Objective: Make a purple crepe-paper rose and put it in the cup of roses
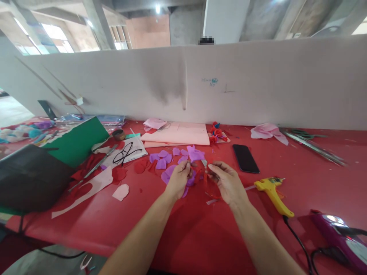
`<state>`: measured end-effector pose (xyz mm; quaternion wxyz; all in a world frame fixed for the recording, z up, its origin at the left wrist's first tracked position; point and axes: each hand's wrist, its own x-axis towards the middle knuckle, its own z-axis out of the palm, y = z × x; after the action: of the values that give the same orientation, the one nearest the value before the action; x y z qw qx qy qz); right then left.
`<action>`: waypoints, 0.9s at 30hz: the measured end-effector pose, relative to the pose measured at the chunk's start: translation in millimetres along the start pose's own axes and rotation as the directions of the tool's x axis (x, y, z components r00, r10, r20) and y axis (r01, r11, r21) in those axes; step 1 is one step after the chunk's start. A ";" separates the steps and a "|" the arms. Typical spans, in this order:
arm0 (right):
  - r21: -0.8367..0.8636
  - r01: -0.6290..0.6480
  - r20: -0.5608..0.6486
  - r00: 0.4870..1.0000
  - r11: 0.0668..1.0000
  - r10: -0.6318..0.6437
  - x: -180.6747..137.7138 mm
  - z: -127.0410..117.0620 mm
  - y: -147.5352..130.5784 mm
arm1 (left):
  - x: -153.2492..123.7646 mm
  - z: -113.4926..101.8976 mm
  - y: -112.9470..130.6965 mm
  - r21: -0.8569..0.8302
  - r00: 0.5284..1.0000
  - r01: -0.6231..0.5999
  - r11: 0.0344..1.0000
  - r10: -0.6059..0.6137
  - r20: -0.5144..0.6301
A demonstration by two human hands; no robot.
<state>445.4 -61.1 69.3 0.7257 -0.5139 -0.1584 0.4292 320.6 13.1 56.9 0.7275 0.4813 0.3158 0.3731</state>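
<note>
Red worktop [312,175] spreads before me. Behind it I face pale partition [263,95], smudged grey near middle, with blue-green writing [213,81]. Over its top I see concrete pillar [99,25] at left, brownish panel [149,31], white column [226,21] right of centre. Bright windows [54,32] far left; small lamp [157,9] glows overhead. Pale floor [13,108] shows beyond partition's left end.

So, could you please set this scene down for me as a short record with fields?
Left hand: fingers curled, near purple pieces; anything held is too small to tell
Right hand: fingers curled, close to the left hand; grip unclear
Right of the hands: black phone, yellow glue gun
Left of the hands: black-framed glasses, small pink piece
Beyond the hands: pink sheets
Surface: red tabletop
</note>
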 end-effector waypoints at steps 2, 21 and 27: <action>0.059 -0.044 0.010 0.999 0.997 0.043 -0.7 6.7 -0.7 | 1.2 -0.6 1.3 -0.044 1.000 0.014 0.999 -0.014 -0.003; -0.096 0.311 0.084 0.949 0.945 -0.304 -6.7 26.5 31.4 | -11.8 12.3 -1.2 -0.350 0.990 0.135 0.927 -0.111 0.086; -0.224 0.363 0.068 0.932 0.904 -0.357 -8.8 25.1 29.0 | -14.1 13.8 1.1 -0.326 0.994 0.100 0.940 -0.076 0.084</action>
<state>410.2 -49.7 56.2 0.7250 -0.5520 -0.3088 0.2727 324.2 -5.0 63.9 0.8244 0.3509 0.2444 0.3707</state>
